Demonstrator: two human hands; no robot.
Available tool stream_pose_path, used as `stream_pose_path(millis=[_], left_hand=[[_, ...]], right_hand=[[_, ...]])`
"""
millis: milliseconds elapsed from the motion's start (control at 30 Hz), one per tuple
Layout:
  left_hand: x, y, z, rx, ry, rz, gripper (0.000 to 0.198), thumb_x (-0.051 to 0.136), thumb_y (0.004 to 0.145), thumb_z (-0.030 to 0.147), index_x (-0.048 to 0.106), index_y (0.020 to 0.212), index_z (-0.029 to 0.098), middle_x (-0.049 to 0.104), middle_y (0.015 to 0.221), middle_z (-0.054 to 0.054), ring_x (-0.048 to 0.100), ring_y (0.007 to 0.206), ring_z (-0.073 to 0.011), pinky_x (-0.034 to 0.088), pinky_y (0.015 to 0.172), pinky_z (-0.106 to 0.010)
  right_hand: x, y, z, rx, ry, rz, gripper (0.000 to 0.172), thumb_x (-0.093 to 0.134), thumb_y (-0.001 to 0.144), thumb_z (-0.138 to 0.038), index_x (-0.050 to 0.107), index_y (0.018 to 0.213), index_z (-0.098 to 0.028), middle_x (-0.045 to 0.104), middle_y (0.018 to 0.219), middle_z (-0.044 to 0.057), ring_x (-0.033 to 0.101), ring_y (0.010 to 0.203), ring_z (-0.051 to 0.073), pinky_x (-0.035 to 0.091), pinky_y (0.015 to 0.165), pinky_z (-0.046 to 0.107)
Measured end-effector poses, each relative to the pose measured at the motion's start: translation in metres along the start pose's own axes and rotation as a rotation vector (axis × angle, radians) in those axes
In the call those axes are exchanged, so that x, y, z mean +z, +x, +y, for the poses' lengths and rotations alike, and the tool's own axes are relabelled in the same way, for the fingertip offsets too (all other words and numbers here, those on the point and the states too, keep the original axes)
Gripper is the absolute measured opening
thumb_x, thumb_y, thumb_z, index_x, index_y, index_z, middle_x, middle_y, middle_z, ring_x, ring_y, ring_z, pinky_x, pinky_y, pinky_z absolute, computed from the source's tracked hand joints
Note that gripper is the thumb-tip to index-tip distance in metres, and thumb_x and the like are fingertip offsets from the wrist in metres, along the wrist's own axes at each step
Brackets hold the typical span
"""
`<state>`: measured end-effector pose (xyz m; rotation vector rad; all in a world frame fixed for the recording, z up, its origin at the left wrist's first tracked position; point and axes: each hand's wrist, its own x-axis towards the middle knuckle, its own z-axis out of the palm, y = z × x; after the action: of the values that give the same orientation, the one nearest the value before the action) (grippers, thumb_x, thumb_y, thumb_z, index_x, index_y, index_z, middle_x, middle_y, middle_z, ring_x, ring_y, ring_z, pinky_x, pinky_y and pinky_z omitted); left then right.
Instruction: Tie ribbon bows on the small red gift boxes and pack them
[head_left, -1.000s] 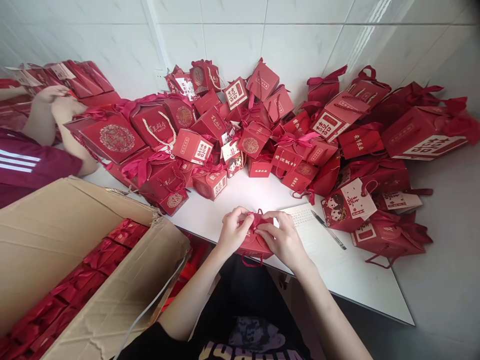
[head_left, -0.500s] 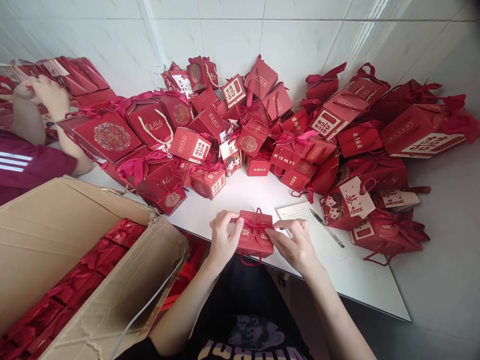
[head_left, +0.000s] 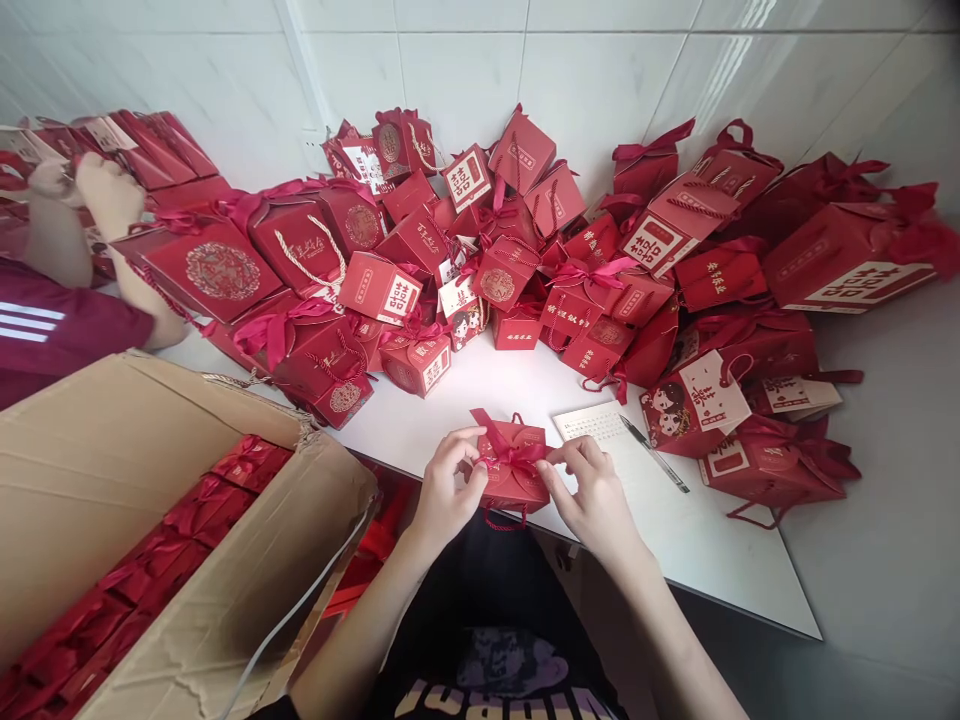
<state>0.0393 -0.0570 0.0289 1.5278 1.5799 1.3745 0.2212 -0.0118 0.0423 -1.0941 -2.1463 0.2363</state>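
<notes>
A small red gift box (head_left: 517, 490) with cord handles sits at the table's front edge between my hands. Across its top runs a red ribbon (head_left: 513, 455), looped into a bow at the middle, with one tail sticking up at the far left. My left hand (head_left: 452, 485) pinches the bow's left side between thumb and fingers. On the other side my right hand (head_left: 589, 490) pinches the right loop, thumb against forefinger. Just beyond the right hand lie a notebook (head_left: 592, 422) with handwriting and a pen (head_left: 652, 453).
Many red gift boxes (head_left: 506, 275) are piled along the tiled wall. At lower left stands an open cardboard box (head_left: 315, 500) holding rows of red boxes (head_left: 150, 570). Another person's hands (head_left: 109, 195) work at far left beside more red boxes. A white cable crosses the carton's side.
The ribbon on the small box now shows a fuller bow, with a tail standing up at the left. Both hands have stayed at the box's sides, with slight finger shifts.
</notes>
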Motion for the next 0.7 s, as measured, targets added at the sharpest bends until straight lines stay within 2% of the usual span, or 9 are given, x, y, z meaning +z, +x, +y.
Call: stream_pose_path(millis=[133, 267, 367, 500, 700], left_hand=[[-0.002, 0.001, 0.007, 0.007, 0.097, -0.055, 0.014, 0.046, 0.075, 0.011, 0.041, 0.065, 0.020, 0.056, 0.121, -0.008, 0.056, 0.094, -0.0210, 0.046, 0.070, -0.031], [0.000, 0.002, 0.007, 0.001, 0.110, -0.068, 0.014, 0.047, 0.075, 0.012, 0.041, 0.065, 0.020, 0.053, 0.123, -0.007, 0.057, 0.083, -0.0173, 0.046, 0.066, -0.029], [0.003, 0.002, 0.005, 0.001, 0.091, -0.040, 0.008, 0.048, 0.073, 0.012, 0.045, 0.071, 0.020, 0.051, 0.110, -0.008, 0.055, 0.078, -0.0150, 0.047, 0.062, -0.026], [0.005, 0.004, 0.005, -0.007, 0.129, -0.011, 0.004, 0.052, 0.075, 0.019, 0.048, 0.075, 0.020, 0.046, 0.088, -0.002, 0.052, 0.073, -0.0130, 0.047, 0.065, -0.026], [0.004, 0.008, 0.006, -0.072, 0.121, -0.048, 0.021, 0.047, 0.085, 0.031, 0.047, 0.068, 0.019, 0.043, 0.076, 0.000, 0.048, 0.064, -0.0104, 0.046, 0.061, -0.023]], right_hand=[[0.001, -0.003, -0.012, 0.199, 0.017, -0.088, 0.041, 0.043, 0.088, -0.051, 0.046, 0.060, -0.021, 0.055, 0.055, 0.001, 0.049, 0.048, 0.015, 0.037, 0.056, 0.029], [-0.002, -0.002, -0.023, 0.316, 0.025, -0.186, 0.047, 0.041, 0.087, -0.055, 0.043, 0.054, -0.022, 0.051, 0.046, 0.000, 0.044, 0.040, 0.014, 0.031, 0.049, 0.027], [-0.002, 0.002, -0.028, 0.401, 0.084, -0.234, 0.049, 0.037, 0.087, -0.055, 0.043, 0.052, -0.022, 0.047, 0.042, -0.001, 0.041, 0.040, 0.014, 0.029, 0.046, 0.026], [0.003, 0.007, -0.027, 0.510, 0.179, -0.262, 0.051, 0.035, 0.087, -0.057, 0.040, 0.050, -0.021, 0.044, 0.042, -0.002, 0.039, 0.042, 0.013, 0.029, 0.046, 0.025], [0.010, 0.007, -0.017, 0.554, 0.337, -0.213, 0.039, 0.045, 0.083, -0.051, 0.046, 0.058, -0.021, 0.044, 0.048, -0.003, 0.039, 0.045, 0.012, 0.031, 0.046, 0.024]])
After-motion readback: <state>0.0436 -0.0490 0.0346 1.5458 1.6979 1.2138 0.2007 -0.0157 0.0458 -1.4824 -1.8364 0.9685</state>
